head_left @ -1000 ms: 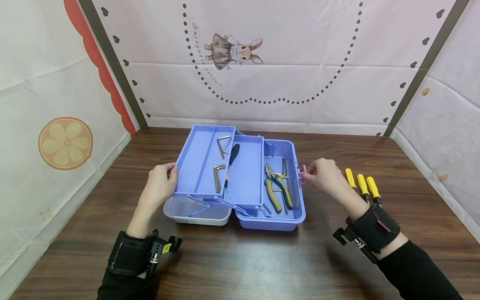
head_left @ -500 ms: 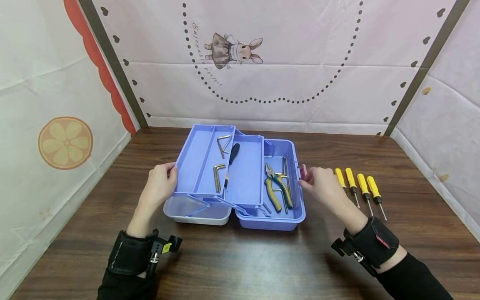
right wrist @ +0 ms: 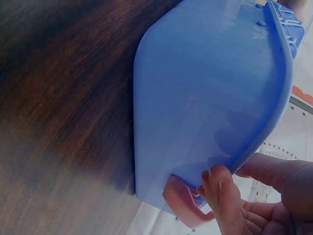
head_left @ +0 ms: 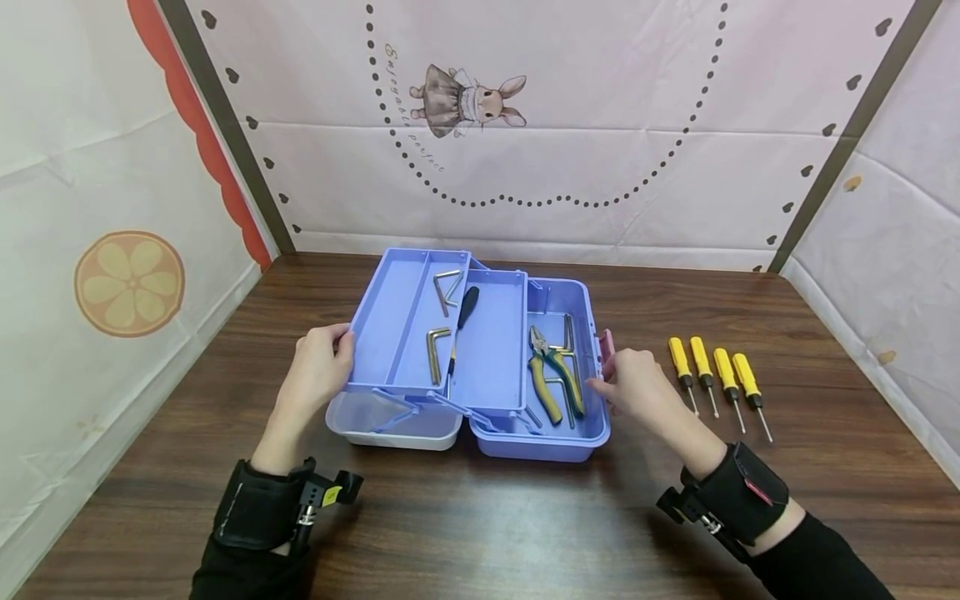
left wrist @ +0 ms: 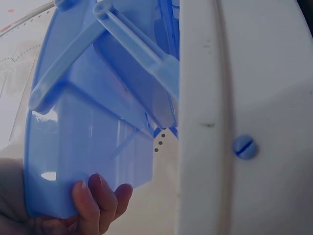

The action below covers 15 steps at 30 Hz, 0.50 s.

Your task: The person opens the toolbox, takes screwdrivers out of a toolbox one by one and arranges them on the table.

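Blue toolbox (head_left: 536, 448), open, twelve o'clock. We log: right hand (head_left: 637, 385), shifted nearer us, pinches its rim at four; left hand (head_left: 321, 360) grips upper tray (head_left: 390, 321) at nine. Box seemingly steadied.

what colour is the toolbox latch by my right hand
Pink; the latch shows best in the right wrist view.
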{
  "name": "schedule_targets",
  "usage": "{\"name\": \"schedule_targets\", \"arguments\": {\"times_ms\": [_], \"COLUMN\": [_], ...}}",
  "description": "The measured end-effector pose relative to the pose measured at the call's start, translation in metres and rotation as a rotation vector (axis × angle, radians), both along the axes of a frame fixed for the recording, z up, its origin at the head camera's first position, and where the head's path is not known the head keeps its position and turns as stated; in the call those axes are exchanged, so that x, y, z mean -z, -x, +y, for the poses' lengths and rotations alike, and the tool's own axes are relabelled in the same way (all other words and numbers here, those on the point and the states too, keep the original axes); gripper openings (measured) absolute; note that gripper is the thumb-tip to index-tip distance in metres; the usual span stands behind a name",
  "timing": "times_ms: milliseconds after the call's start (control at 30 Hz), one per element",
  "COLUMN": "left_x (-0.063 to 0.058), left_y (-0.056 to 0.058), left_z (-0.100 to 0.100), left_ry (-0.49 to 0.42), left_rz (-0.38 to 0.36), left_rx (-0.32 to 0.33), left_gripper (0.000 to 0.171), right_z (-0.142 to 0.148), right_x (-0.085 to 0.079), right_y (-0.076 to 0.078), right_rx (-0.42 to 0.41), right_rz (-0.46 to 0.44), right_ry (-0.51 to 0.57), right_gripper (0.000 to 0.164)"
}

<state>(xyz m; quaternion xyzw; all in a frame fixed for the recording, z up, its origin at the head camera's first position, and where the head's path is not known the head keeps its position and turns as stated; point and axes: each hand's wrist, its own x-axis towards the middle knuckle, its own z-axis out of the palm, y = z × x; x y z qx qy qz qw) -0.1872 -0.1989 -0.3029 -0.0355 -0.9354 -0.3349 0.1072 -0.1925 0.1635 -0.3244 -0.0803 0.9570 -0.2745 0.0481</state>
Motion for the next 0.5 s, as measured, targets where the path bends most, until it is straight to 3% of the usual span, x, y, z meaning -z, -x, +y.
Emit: {"name": "schedule_targets", "arguments": {"times_ms": [300, 500], "left_x": [-0.005, -0.016], "left_y": [0.001, 0.001], "left_z": [0.001, 0.007], "left_ry": [0.009, 0.028], "left_rz": [0.015, 0.04], "left_rx": [-0.032, -0.027], "left_gripper": [0.033, 0.032], "right_z": [0.0, 0.002], "right_x": [0.0, 0.001], "right_y": [0.001, 0.003], "right_rx": [0.01, 0.016], "right_rz": [-0.035, -0.044], "right_ry": [0.029, 0.013], "right_gripper": [0.018, 0.017]}}
